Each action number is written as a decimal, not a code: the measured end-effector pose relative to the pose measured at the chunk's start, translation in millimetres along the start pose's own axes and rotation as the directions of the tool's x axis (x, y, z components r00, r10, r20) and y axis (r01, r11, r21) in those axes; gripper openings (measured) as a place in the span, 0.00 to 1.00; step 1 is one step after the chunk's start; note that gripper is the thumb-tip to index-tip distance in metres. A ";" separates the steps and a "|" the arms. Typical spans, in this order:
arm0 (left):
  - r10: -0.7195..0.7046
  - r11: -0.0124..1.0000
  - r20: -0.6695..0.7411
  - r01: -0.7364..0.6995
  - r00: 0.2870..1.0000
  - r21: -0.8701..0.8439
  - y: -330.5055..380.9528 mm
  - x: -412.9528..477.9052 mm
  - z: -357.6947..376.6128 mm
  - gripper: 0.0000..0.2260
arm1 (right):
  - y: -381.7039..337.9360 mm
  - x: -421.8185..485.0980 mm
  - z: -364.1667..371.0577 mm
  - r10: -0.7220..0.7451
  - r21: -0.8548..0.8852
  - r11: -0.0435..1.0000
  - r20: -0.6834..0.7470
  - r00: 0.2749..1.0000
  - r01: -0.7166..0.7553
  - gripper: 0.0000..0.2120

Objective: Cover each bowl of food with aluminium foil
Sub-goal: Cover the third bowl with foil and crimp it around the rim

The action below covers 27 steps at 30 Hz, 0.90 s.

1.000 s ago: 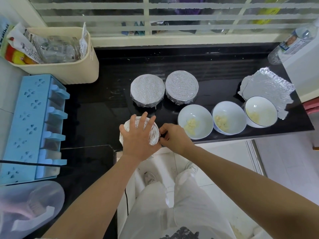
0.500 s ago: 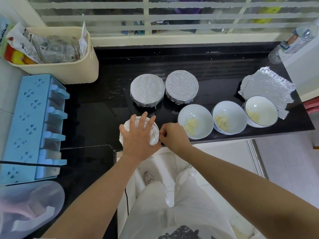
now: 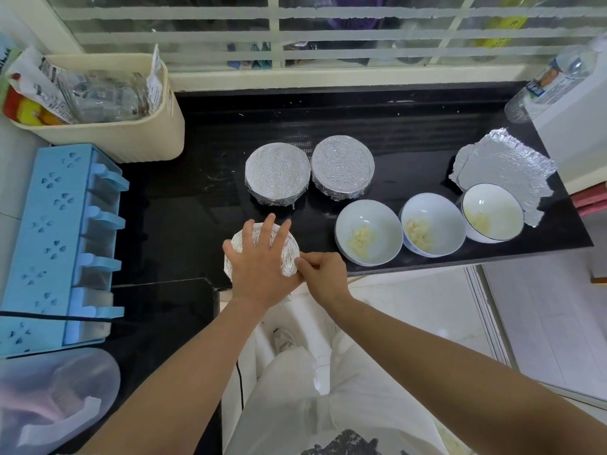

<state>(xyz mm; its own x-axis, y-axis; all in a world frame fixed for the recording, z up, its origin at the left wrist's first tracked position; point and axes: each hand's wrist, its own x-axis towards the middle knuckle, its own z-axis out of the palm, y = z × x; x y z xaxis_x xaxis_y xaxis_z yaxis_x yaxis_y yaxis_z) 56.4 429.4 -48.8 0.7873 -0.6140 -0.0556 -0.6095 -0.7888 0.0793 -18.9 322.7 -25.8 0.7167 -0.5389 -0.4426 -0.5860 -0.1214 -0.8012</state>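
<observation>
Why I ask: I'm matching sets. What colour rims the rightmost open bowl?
A thin dark line on the white bowl; head view.

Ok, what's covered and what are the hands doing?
Back left bowl, covered.
Back right bowl, covered.
Front bowl, foil on.
Left white bowl, uncovered.
Middle white bowl, uncovered.
Right white bowl, uncovered.
Foil sheet, loose, unused.
Left hand, flat on front bowl.
Right hand, pinching its foil.
</observation>
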 end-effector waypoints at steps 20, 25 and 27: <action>0.062 0.997 -0.030 -0.063 0.998 -0.045 -6.2 -7.1 3.1 0.42 | -28.5 56.4 -11.3 -0.047 -0.121 0.990 0.240 0.970 0.078 0.16; 0.047 0.999 -0.020 -0.047 0.999 0.006 -6.4 -5.6 3.3 0.40 | -21.6 52.1 -15.5 -0.064 -0.088 0.992 0.284 0.957 0.092 0.14; 0.046 0.999 -0.013 -0.046 0.999 0.015 -5.9 -5.6 2.9 0.40 | -16.2 45.7 -19.2 -0.095 -0.107 0.987 0.238 0.967 0.123 0.19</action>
<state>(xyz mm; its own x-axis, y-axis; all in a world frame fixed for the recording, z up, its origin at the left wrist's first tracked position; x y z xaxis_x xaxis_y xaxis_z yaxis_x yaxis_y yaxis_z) 55.3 437.4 -51.9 0.7595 -0.6494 -0.0386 -0.6465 -0.7600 0.0665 16.1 284.0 -25.2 0.8383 -0.3112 -0.4476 -0.5303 -0.2750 -0.8020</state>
